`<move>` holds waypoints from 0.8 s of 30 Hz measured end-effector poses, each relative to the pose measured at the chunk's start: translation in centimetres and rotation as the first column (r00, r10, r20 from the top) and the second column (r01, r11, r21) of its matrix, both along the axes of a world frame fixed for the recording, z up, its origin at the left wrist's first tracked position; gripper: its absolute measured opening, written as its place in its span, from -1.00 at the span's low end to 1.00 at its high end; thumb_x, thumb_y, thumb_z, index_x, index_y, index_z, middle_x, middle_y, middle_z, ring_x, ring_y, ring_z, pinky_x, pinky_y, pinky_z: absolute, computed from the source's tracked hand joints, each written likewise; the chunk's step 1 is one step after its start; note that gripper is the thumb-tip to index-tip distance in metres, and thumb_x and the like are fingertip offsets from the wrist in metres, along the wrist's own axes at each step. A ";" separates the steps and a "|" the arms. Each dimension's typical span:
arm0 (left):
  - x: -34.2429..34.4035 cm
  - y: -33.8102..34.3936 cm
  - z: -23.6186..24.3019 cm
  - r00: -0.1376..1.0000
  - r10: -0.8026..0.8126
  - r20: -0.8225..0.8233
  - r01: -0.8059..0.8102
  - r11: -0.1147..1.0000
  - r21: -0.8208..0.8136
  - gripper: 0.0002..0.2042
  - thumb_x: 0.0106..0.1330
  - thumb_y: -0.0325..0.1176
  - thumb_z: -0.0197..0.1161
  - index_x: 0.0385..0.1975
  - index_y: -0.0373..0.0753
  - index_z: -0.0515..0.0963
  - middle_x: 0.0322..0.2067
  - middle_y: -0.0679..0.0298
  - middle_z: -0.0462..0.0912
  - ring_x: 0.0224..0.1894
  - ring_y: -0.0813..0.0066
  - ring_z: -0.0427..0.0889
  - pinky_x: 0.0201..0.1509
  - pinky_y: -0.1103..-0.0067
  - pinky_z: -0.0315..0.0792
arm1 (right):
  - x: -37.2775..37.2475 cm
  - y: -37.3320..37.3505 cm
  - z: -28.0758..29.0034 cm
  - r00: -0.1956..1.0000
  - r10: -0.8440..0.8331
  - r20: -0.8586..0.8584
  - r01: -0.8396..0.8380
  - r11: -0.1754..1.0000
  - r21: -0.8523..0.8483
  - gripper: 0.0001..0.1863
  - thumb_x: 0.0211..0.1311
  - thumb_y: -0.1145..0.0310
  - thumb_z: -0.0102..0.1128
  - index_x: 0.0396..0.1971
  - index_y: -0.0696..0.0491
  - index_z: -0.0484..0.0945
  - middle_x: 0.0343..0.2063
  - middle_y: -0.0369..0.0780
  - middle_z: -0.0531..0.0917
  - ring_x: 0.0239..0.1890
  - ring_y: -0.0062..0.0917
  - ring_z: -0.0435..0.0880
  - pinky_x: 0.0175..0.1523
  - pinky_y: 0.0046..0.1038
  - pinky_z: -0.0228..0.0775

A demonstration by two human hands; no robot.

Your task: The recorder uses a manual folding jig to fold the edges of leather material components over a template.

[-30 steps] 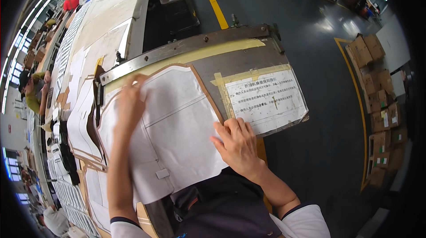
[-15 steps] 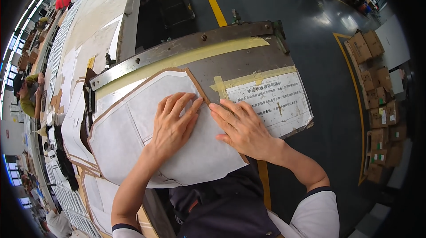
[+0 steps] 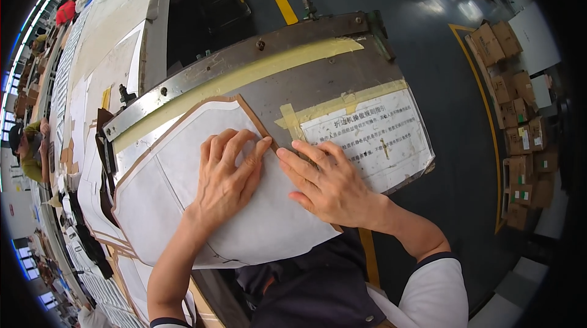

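A white sheet piece (image 3: 168, 206) with a brown border lies across a grey metal machine plate (image 3: 257, 80) with a long steel bar and yellow tape. My left hand (image 3: 223, 178) rests on the sheet, fingers apart, with its index fingertip at the brown right edge. Just to the right, my right hand (image 3: 324, 184) lies with fingers spread over that same edge, near a taped paper notice (image 3: 385, 132). Neither hand grips anything that I can see.
A long work table (image 3: 110, 22) with stacked pieces runs along the left, where a person (image 3: 27, 163) in olive clothing is at work. A grey aisle (image 3: 440, 77) with yellow lines is to the right, beside piled cardboard boxes (image 3: 520, 144). A plastic bin (image 3: 217, 1) stands beyond the machine.
Since a second ago my left hand has moved right to the brown edge beside my right hand, which has shifted slightly left and up. The sheet has turned and shifted left.
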State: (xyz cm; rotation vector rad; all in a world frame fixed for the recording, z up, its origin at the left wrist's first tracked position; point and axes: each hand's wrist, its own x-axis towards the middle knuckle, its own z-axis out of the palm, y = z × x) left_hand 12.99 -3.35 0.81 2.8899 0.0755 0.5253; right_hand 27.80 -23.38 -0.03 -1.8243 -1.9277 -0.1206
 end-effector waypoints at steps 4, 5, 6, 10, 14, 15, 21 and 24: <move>0.2 0.2 0.1 1.000 -0.020 -0.019 0.020 1.000 0.006 -0.49 0.22 -0.45 0.38 0.23 -0.12 0.60 0.16 0.18 0.46 0.19 0.14 0.45 0.27 0.22 0.31 | 0.1 0.2 -0.1 1.000 0.002 -0.002 -0.002 1.000 0.001 -0.42 0.23 0.22 0.40 0.13 0.33 0.60 0.28 -0.03 0.52 0.33 -0.16 0.45 0.31 -0.09 0.30; 0.2 0.2 0.1 1.000 -0.020 -0.023 0.020 1.000 -0.009 -0.48 0.22 -0.45 0.38 0.24 -0.11 0.59 0.17 0.19 0.46 0.20 0.14 0.44 0.28 0.21 0.30 | 0.1 0.2 -0.1 1.000 0.002 -0.003 -0.002 1.000 0.000 -0.42 0.23 0.22 0.40 0.13 0.33 0.60 0.28 -0.03 0.52 0.33 -0.16 0.45 0.31 -0.09 0.30; 0.2 0.2 0.1 0.999 -0.019 -0.027 0.019 1.000 -0.024 -0.47 0.22 -0.45 0.38 0.25 -0.11 0.59 0.17 0.19 0.45 0.21 0.13 0.43 0.29 0.21 0.28 | 0.1 0.2 -0.1 1.000 0.001 -0.014 -0.001 1.000 0.002 -0.43 0.23 0.22 0.40 0.12 0.33 0.60 0.29 -0.02 0.52 0.33 -0.15 0.45 0.31 -0.09 0.30; 0.3 0.0 0.6 1.000 -0.014 -0.026 0.014 1.000 -0.023 -0.48 0.21 -0.48 0.38 0.24 -0.15 0.59 0.15 0.16 0.49 0.18 0.12 0.48 0.25 0.23 0.37 | 0.1 0.3 0.0 0.999 0.007 -0.036 -0.007 1.000 -0.007 -0.42 0.24 0.23 0.40 0.13 0.35 0.59 0.30 0.00 0.51 0.32 -0.12 0.44 0.30 -0.06 0.30; 0.2 0.2 0.0 0.995 0.061 0.075 -0.051 0.991 -0.124 -0.54 0.21 -0.51 0.38 0.17 -0.26 0.62 0.07 0.14 0.58 0.11 0.14 0.58 0.11 0.30 0.51 | -0.3 1.0 0.0 1.000 -0.002 -0.006 0.002 1.000 -0.019 -0.53 0.27 0.28 0.32 0.06 0.31 0.61 0.32 0.06 0.50 0.36 -0.09 0.43 0.35 -0.04 0.28; 0.2 0.2 -0.1 0.994 0.048 0.094 -0.041 0.997 -0.070 -0.56 0.21 -0.52 0.38 0.14 -0.28 0.63 0.05 0.14 0.60 0.09 0.15 0.61 0.07 0.32 0.54 | -0.3 1.4 0.1 0.998 0.010 0.067 -0.008 1.000 -0.030 -0.59 0.29 0.30 0.27 0.01 0.28 0.60 0.32 0.11 0.49 0.39 -0.07 0.42 0.38 -0.03 0.26; 0.0 0.2 -0.3 0.992 0.038 0.118 -0.032 0.998 -0.052 -0.55 0.21 -0.51 0.37 0.15 -0.28 0.62 0.08 0.16 0.59 0.11 0.16 0.59 0.09 0.33 0.53 | -0.7 2.6 0.2 0.980 0.010 0.199 0.006 0.997 -0.082 -0.51 0.30 0.22 0.36 0.05 0.29 0.55 0.41 0.14 0.38 0.48 -0.04 0.32 0.46 0.03 0.19; 0.3 0.2 -0.2 0.996 0.042 0.084 -0.038 0.998 -0.049 -0.54 0.20 -0.49 0.37 0.17 -0.28 0.61 0.11 0.17 0.56 0.13 0.17 0.57 0.10 0.34 0.51 | -0.9 3.0 -0.3 0.988 -0.036 0.148 0.049 0.995 -0.084 -0.44 0.31 0.21 0.35 0.14 0.31 0.49 0.41 0.15 0.37 0.47 -0.03 0.33 0.47 0.03 0.18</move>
